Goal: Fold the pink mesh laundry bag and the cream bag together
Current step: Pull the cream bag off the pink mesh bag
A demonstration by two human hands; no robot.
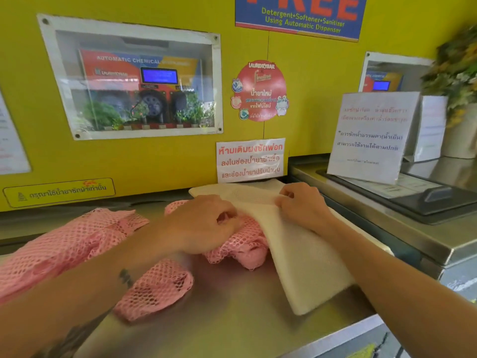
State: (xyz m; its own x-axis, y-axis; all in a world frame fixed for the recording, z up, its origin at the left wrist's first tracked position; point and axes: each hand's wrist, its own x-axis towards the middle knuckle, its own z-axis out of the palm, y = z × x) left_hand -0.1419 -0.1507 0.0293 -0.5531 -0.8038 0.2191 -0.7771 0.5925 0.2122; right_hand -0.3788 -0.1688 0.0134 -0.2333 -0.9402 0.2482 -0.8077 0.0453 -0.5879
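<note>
Steel machine top (232, 319), brushed, runs across the foreground. Yellow wall panel (167, 156) behind it. Set in the panel: a clear-fronted window (134, 81) showing a dispenser unit with a lit blue screen (159, 75). Blue sign (300, 18) above, reading "Detergent+Softener+Sanitizer Using Automatic Dispenser". Round red sticker (260, 90) to the right of the window. White notice with red Thai lettering (251, 160) just below the sticker. Yellow warning label (59, 191) low on the left. On the neighbouring machine to the right, a propped laminated notice (371, 135); flowers in a white pot (458, 81) at far right, blurred.
</note>
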